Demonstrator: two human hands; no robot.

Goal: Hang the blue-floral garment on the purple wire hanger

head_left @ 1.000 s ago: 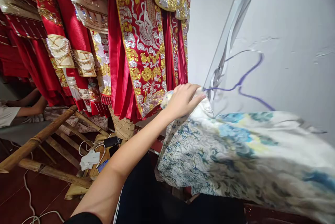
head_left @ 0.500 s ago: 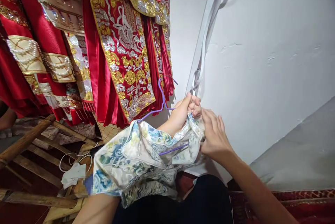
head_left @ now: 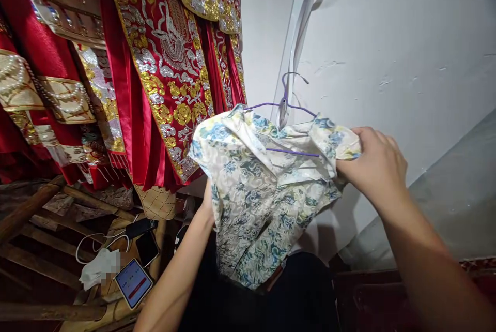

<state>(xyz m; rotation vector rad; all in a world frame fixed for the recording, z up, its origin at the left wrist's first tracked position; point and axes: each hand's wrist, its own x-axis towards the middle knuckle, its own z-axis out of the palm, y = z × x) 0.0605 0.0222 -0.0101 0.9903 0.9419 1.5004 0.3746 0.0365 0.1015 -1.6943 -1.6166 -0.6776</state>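
I see the white wall (head_left: 406,37) filling the right half of my view, with a grey band low on it. To the left hang the red robes (head_left: 163,63), thick with gold and silver embroidery, their hems reaching down toward the bamboo frame (head_left: 27,208) at the lower left. In the middle I hold up the floral garment (head_left: 259,192), white with blue and yellow-green blossoms, draped on a purple wire hanger (head_left: 289,109) whose hook rises in front of the wall, just beside a hanging strip of clear plastic (head_left: 300,27). The garment hangs between the robes and the wall, its lower edge falling over my dark trousers. My right hand (head_left: 374,166) pinches the garment's right shoulder, fingers curled closed on the cloth. My left hand (head_left: 207,202) goes up behind the garment's left side; the cloth hides the fingers, so I cannot tell whether they grip or lie flat. Down at the lower left, on the frame, lie a lit phone (head_left: 134,283), a dark phone (head_left: 147,248), a white cable (head_left: 93,241) and a crumpled tissue (head_left: 96,270).
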